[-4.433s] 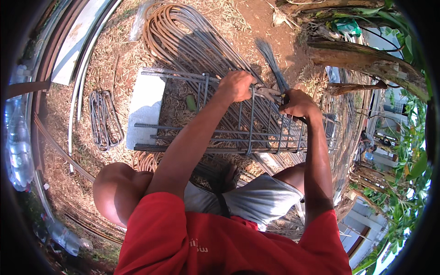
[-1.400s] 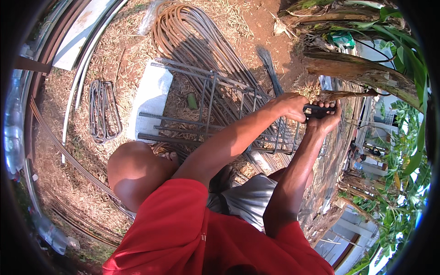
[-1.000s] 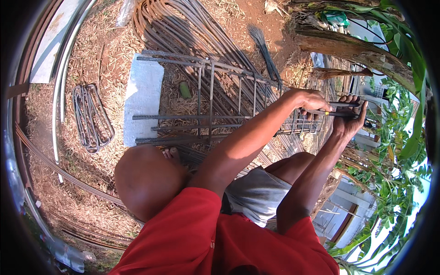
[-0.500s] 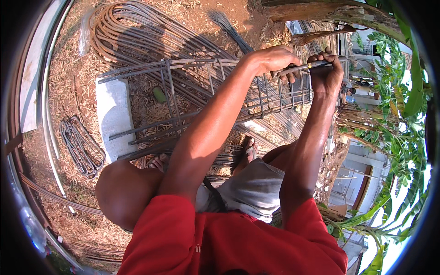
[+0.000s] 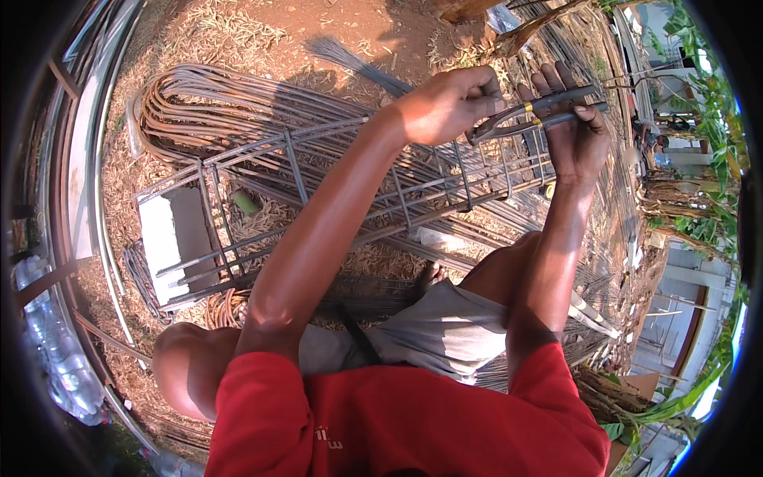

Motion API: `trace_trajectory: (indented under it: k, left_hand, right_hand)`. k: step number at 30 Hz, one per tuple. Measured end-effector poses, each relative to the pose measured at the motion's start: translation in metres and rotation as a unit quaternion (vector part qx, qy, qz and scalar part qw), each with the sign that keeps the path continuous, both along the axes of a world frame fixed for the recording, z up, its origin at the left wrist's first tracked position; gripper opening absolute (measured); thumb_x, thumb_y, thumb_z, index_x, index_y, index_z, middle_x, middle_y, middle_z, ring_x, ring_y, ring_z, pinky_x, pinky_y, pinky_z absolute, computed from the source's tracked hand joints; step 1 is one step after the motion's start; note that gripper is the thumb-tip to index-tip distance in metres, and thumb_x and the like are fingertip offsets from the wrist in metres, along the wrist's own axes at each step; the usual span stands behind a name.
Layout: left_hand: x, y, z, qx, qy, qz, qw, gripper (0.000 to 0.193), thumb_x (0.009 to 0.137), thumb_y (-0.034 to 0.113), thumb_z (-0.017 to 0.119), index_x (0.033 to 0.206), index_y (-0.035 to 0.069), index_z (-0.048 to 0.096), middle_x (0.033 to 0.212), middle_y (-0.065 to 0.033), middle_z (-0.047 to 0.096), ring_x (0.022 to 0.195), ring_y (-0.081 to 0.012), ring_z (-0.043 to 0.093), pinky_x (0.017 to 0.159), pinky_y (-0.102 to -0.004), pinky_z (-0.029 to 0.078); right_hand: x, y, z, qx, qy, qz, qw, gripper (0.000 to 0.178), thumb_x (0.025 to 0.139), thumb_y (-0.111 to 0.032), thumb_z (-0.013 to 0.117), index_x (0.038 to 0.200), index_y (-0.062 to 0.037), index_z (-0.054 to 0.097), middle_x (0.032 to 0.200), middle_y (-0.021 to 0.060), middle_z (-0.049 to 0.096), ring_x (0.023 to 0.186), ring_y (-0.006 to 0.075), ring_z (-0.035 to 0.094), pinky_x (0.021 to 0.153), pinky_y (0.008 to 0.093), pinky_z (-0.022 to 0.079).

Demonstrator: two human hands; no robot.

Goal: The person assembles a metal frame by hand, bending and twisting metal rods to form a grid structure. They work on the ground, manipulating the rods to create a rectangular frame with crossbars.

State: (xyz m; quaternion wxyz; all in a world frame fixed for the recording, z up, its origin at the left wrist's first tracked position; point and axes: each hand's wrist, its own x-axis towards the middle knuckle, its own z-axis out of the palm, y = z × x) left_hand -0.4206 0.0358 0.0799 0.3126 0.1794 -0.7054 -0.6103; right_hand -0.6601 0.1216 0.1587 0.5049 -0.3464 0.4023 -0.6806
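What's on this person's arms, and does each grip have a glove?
The left arm and right arm come out of short red sleeves that stop above the elbows. From there down they're bare, with no watch or bracelet showing. The left grip and right grip are just ordinary fingers and thumbs, without gloves.

Strong sunshine here, and what contrast! A broad dark shadow cuts across the steel bars, while the block glares white on one side, grey on the other. The pliers look fairly crisp. Bottles gleam; out wide, pipes bend towards a black, blue-fringed rim.
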Motion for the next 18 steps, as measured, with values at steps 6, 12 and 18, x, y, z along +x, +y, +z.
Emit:
trace_trajectory:
  k: [6, 12, 18]
  left_hand:
    - [-0.022, -0.013, -0.033, 0.071, -0.001, 0.131, 0.989, 0.02, 0.117, 0.026, 0.06, 0.117, 0.007, 0.068, 0.087, -0.0048, 0.073, 0.079, -0.0103, 0.064, 0.075, -0.0296, 0.051]
    - [0.004, -0.004, -0.037, 0.136, -0.079, 0.285, 0.946, 0.016, 0.114, 0.022, 0.065, 0.113, 0.006, 0.068, 0.078, 0.0001, 0.065, 0.066, -0.0076, 0.05, 0.063, -0.0257, 0.039]
    - [0.001, 0.01, 0.002, 0.1, -0.161, 0.273, 0.943, 0.019, 0.115, 0.025, 0.064, 0.113, 0.007, 0.067, 0.074, 0.0046, 0.051, 0.065, -0.0058, 0.04, 0.06, -0.0258, 0.032]
  right_hand:
    - [-0.086, 0.021, -0.051, 0.14, 0.26, -0.024, 0.955, 0.08, 0.078, -0.003, 0.052, 0.157, 0.0061, 0.051, 0.12, 0.0118, 0.074, 0.105, 0.0225, 0.066, 0.095, 0.0347, 0.051]
    - [-0.057, 0.034, -0.109, -0.047, 0.67, 0.135, 0.728, 0.059, 0.078, 0.007, 0.068, 0.135, -0.0045, 0.071, 0.129, 0.015, 0.067, 0.13, 0.0356, 0.06, 0.109, 0.0533, 0.046]
    - [-0.047, 0.036, -0.157, -0.011, 0.681, 0.233, 0.694, 0.053, 0.075, 0.002, 0.081, 0.127, -0.0038, 0.078, 0.135, 0.0141, 0.063, 0.138, 0.0376, 0.051, 0.119, 0.056, 0.043]
